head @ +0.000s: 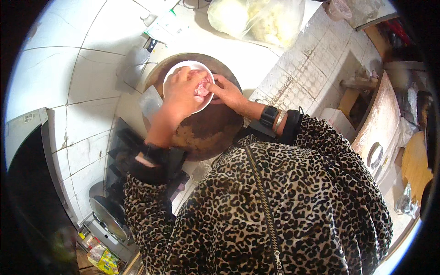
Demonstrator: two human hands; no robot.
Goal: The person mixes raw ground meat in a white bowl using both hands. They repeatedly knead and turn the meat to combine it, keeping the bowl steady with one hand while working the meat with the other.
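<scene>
A white bowl [167, 74] holding pink raw meat [202, 90] is over a round, dark, worn chopping board [206, 135]. My left hand [184, 87] reaches over the bowl from the left, its fingers down at the meat; their tips are hidden, so their grip cannot be told. On the right side my right hand [229, 93] grips the bowl, thumb over the rim by the meat and fingers around the outside. A flat, greyish blade-like piece [150, 101] lies at the board's left edge, partly behind my left wrist.
Beyond the board, a clear plastic bag [256, 20] with pale yellow contents lies on the white counter [254, 56]. A black-handled utensil [151, 44] is near the tiled wall [92, 75]. A lidded pan [108, 216] stands at lower left. Shelves with a wooden board [416, 165] are at right.
</scene>
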